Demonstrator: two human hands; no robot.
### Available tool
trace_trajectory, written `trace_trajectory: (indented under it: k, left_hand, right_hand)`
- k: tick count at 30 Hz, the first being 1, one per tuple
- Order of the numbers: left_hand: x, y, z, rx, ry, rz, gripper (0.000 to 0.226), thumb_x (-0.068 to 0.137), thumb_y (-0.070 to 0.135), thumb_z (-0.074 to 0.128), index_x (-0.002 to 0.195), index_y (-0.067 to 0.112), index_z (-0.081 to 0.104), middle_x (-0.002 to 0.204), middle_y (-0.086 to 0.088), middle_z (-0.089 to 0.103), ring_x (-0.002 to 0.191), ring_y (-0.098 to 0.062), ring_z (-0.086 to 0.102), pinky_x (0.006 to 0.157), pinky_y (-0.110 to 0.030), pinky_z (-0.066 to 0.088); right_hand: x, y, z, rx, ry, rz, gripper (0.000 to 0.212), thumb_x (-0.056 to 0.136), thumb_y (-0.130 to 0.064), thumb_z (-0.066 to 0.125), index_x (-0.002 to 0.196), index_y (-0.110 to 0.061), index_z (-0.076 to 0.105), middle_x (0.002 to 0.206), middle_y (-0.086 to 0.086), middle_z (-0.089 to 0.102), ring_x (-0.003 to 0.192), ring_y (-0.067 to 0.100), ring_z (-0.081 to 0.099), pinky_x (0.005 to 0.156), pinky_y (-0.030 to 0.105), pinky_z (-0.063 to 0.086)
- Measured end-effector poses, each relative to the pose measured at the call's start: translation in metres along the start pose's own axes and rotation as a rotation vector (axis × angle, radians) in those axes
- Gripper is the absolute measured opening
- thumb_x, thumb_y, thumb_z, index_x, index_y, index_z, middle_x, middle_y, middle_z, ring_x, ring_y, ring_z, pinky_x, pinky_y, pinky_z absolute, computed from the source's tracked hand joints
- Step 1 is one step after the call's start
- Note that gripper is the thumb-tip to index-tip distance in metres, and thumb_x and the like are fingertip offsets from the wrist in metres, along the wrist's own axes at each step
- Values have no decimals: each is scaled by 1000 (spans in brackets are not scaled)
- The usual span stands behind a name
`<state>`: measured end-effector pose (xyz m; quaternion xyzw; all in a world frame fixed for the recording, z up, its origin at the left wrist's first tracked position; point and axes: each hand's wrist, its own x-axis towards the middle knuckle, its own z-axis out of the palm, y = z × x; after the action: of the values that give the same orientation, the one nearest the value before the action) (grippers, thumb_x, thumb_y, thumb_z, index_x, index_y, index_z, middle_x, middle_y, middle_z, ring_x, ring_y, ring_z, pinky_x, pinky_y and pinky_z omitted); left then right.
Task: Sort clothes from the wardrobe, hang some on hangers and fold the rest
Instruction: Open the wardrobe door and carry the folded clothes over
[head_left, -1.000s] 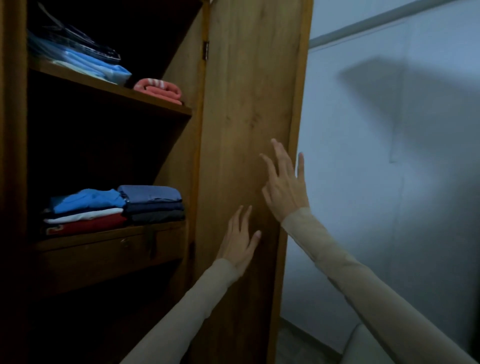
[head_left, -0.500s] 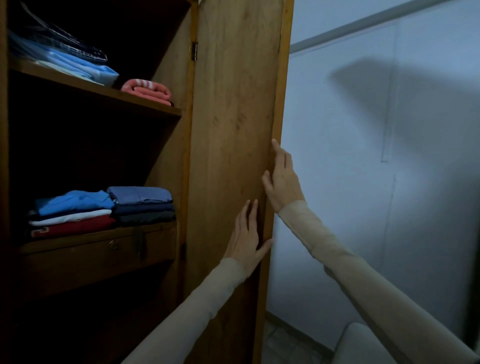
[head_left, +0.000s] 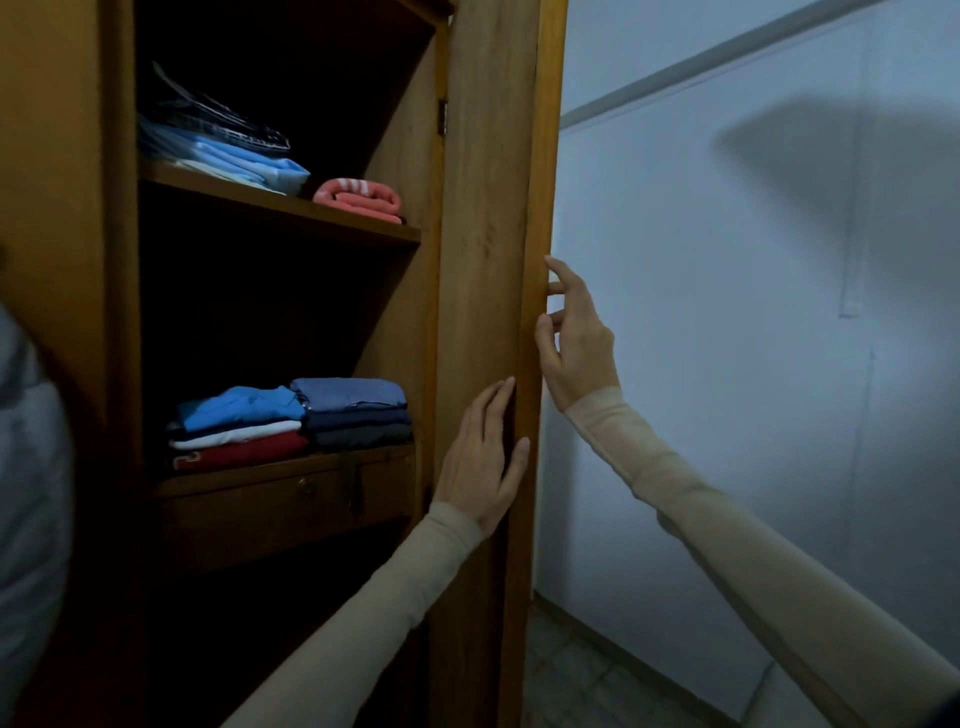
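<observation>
The wooden wardrobe stands open, its right door (head_left: 488, 218) swung far out and seen nearly edge-on. My left hand (head_left: 480, 457) lies flat on the door's inner face with straight fingers. My right hand (head_left: 574, 338) is at the door's outer edge, fingers loosely bent and touching the edge. On the middle shelf sit two stacks of folded clothes: blue, white and red (head_left: 239, 426), and blue-grey ones (head_left: 353, 410). The upper shelf carries folded light-blue clothes in plastic (head_left: 228, 150) and a rolled pink towel (head_left: 358, 200).
A drawer (head_left: 291, 499) with a small knob sits under the middle shelf. A pale wall (head_left: 727, 312) is close on the right, with tiled floor (head_left: 582, 675) below. A grey cloth shape (head_left: 26, 493) fills the left edge.
The door has swung further open, to the right. Both hands followed it: the left slid toward its edge and the right came round onto the outer edge.
</observation>
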<state>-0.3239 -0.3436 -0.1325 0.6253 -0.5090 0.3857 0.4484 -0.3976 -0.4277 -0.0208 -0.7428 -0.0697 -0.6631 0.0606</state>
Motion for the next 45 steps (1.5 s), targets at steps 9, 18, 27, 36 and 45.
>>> trace_trajectory:
  k: [9, 18, 27, 36, 45]
  left_hand:
    - [-18, -60, -88, 99, 117, -71, 58, 93, 37, 36, 144, 18, 18, 139, -14, 43, 124, -12, 42, 101, -16, 32]
    - [-37, -119, -165, 370, 136, -223, 54, 97, 31, 35, 147, 14, 22, 145, -12, 34, 127, -17, 40, 99, -19, 29]
    - [-36, -185, -207, 589, 44, -388, 57, 100, 18, 37, 149, 10, 10, 156, -4, 14, 142, -12, 17, 106, -11, 7]
    - [12, -241, -214, 996, -153, -473, 67, 100, 28, 34, 148, 12, -11, 156, -10, -15, 145, -21, -9, 119, -36, 3]
    - [60, -288, -211, 1208, -463, -390, 72, 100, 26, 35, 146, 9, -18, 148, -17, -32, 138, -29, -28, 117, -41, -6]
  right_hand:
    - [0, -65, 84, 87, -27, -86, 44, 91, -17, 37, 131, -2, 50, 119, 11, 61, 74, 19, 65, 61, 26, 54]
    - [0, -116, 175, 226, -285, -110, 47, 95, -17, 36, 142, -11, 37, 148, 3, 37, 127, 15, 47, 88, 15, 40]
    - [-1, -103, 252, 303, -788, 73, 59, 100, -23, 39, 151, -21, 9, 158, -6, 2, 145, 14, 11, 116, 42, 23]
    - [4, -73, 324, 178, -815, 103, 64, 99, -27, 39, 150, -21, 1, 157, -5, -13, 145, 15, 0, 117, 44, 18]
    - [-11, -46, 392, 16, -755, -62, 73, 99, -43, 25, 138, -23, -33, 145, -3, -42, 137, 15, -32, 110, 58, -8]
